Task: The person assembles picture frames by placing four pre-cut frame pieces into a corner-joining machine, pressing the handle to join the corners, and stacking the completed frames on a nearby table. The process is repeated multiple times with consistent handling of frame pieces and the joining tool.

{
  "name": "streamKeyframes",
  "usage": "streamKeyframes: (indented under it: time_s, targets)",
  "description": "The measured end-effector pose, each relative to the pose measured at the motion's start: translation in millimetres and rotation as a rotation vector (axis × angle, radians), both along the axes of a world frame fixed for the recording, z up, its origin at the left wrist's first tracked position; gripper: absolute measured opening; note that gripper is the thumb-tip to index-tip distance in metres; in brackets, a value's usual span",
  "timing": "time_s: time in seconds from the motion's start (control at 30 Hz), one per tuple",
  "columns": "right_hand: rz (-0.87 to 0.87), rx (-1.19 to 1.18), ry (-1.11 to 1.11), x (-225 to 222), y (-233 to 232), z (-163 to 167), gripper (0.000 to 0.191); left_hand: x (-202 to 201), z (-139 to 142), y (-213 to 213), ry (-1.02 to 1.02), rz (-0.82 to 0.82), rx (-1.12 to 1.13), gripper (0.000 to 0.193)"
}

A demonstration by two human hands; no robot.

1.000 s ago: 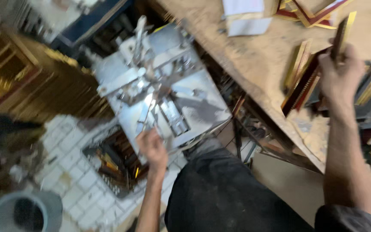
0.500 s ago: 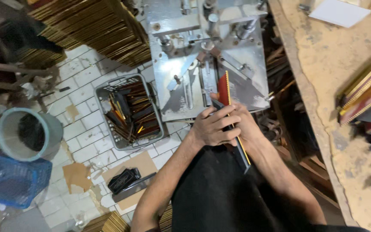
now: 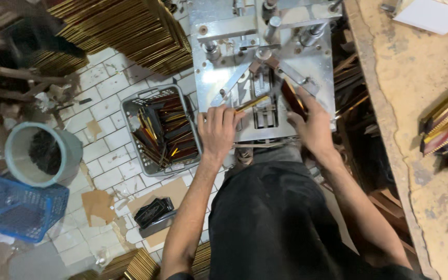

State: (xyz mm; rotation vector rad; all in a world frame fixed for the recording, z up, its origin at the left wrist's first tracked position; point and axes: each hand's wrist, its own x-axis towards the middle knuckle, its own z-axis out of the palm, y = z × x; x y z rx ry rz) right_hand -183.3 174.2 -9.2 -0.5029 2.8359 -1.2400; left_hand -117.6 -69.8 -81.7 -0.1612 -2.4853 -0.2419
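Left hand (image 3: pixel 218 129) grip pinching gold strip (image 3: pixel 251 104); right hand (image 3: pixel 312 127) clasping dark moulding piece (image 3: pixel 291 98) on metal machine (image 3: pixel 312 67).

Bare steel shows along the near edge of the grey metal machine plate (image 3: pixel 224 78), open between the left hand (image 3: pixel 218 129) and right hand (image 3: pixel 312 127). Far across it, upright steel cylinders (image 3: pixel 273 26) and angled guide bars (image 3: pixel 234 83) crowd the surface. Left, a grey plastic basket of strips (image 3: pixel 159 129) blocks the floor; right, the wooden bench edge (image 3: pixel 374 103) hems the plate.
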Motion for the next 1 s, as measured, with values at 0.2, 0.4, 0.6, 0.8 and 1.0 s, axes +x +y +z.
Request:
streamKeyframes:
  time_s: [0.2,0.4,0.6,0.8,1.0]
  targets:
    - [-0.058,0.371,0.276,24,32,-30,0.057,16,6,21,-0.205,-0.030,0.127,0.041]
    - [-0.064,0.409,0.341,10,34,-33,0.035,-31,7,14,-0.255,0.142,0.262,0.030]
    - [-0.022,0.386,0.354,-44,1,-53,0.033,-46,4,10,-0.313,0.063,0.342,0.035]
    - [-0.023,0.396,0.364,-41,-3,-43,0.032,-48,11,13,-0.288,0.078,0.336,0.032]
    - [-0.060,0.320,0.417,-44,-1,-49,0.029,-45,7,13,-0.279,0.086,0.337,0.031]
